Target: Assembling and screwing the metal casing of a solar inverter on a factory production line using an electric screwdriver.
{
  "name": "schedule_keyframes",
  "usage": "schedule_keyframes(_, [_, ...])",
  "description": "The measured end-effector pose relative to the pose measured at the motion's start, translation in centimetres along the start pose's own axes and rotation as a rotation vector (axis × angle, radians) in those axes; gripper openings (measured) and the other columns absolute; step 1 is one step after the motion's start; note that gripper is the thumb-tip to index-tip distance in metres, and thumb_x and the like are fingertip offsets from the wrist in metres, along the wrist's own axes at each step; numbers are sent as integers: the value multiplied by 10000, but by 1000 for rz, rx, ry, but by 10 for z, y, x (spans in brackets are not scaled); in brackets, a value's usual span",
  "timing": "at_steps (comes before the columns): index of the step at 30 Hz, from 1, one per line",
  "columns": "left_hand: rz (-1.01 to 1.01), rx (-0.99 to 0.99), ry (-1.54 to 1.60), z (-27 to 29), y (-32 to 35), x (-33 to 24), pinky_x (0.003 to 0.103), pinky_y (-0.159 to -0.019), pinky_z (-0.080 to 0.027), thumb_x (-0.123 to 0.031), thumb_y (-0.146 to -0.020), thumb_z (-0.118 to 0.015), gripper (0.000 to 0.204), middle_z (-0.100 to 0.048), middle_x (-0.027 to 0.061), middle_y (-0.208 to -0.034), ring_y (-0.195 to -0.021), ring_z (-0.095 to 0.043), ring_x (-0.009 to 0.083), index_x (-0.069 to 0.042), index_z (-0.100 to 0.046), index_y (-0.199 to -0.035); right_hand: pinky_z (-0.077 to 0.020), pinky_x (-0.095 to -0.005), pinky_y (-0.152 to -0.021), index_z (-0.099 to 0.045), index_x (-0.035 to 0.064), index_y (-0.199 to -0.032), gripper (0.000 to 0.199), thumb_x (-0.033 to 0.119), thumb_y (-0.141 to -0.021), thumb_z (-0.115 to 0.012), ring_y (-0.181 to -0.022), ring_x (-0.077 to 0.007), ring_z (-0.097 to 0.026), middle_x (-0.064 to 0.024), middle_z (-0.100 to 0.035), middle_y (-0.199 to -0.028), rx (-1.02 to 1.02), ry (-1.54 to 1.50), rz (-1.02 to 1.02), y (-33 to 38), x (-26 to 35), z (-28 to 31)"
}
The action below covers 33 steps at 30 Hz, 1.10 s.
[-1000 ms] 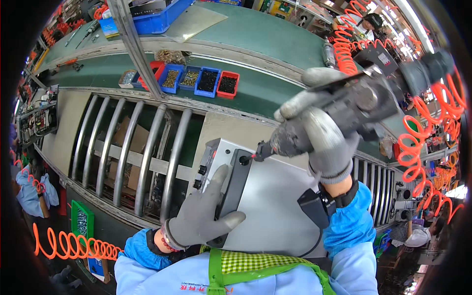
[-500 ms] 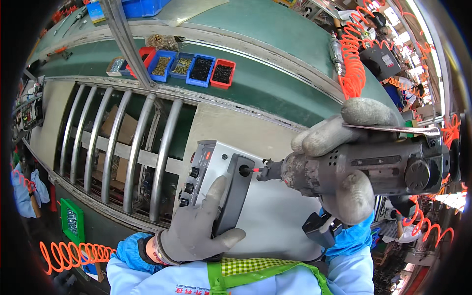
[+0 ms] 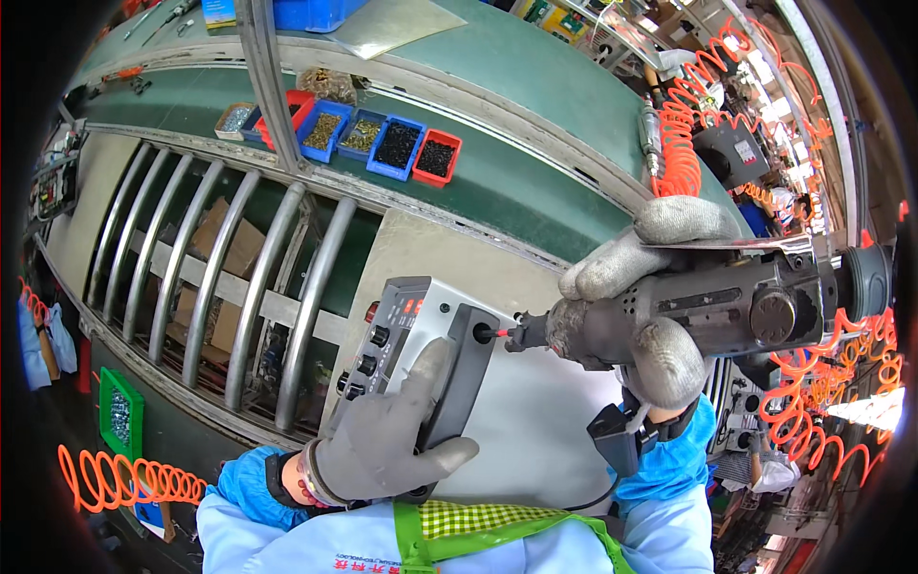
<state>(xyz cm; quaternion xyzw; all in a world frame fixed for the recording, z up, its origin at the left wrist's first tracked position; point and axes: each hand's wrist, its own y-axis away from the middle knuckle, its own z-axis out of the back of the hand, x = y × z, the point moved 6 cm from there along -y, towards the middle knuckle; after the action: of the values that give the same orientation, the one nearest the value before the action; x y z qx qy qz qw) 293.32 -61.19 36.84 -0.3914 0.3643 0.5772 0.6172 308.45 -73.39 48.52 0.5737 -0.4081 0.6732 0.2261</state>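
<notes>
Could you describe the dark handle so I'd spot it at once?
Find the silvery metal case directly before the person. On its top, near the small round knobs, sits the dark handle, with the left hand at its near end. Unlike the knobs, it is a long bar, with a round hole that the power tool points at.

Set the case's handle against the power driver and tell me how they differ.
The handle sits on the case; the driver is held up in the right hand.
The handle runs lengthwise toward the person; the driver lies crosswise, its nose pointing left.
The handle looks smooth; the driver is scuffed around its front.
Both are dark, and each has a gloved hand at it.
</notes>
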Motion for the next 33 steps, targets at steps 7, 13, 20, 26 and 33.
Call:
schedule_keyframes(7, [22, -5, 23, -3, 1, 2, 407, -530, -493, -368, -785, -731, 929, -600, 182, -604, -536, -630, 346, 110, -261, -1429, -594, -355, -583, -402, -43, -1255, 673, 311, -811, -763, -751, -258, -682, -183, -661, -874, -106, 210, 79, 3, 5, -3])
schedule_keyframes(13, [-20, 9, 49, -3, 3, 3, 349, -559, -485, -269, -746, -767, 979, -625, 162, -743, -598, -631, 282, 102, -201, -1453, -562, -302, -608, -400, -60, -1258, 532, 136, -842, -666, -715, -208, -663, -157, -665, -844, -126, 198, 121, 7, 10, -21])
schedule_keyframes(20, [45, -1, 8, -6, 6, 7, 388, -678, -498, -291, -749, -763, 934, -624, 198, -826, -777, -640, 330, 102, -257, -1429, -561, -317, -658, -451, -13, -1192, 384, -57, -817, -525, -755, -194, -655, -136, -667, -870, -48, 263, 49, -4, 4, -28])
schedule_keyframes(26, [-37, -24, 3, -2, 7, 4, 446, -769, -508, -404, -807, -682, 917, -642, 294, -880, -796, -657, 423, 61, -230, -1456, -558, -311, -602, -452, -4, -1179, 378, -58, -811, -518, -705, -197, -645, -128, -657, -848, -54, 162, 72, -4, 3, -39])
schedule_keyframes(33, [3, -27, 77, -7, 5, 4, 335, -611, -463, -279, -789, -710, 874, -560, 93, -678, -629, -587, 220, 51, -247, -1453, -550, -331, -648, -452, -33, -1201, 399, 43, -824, -558, -721, -204, -637, -131, -655, -817, -42, 236, 180, -2, 14, -36])
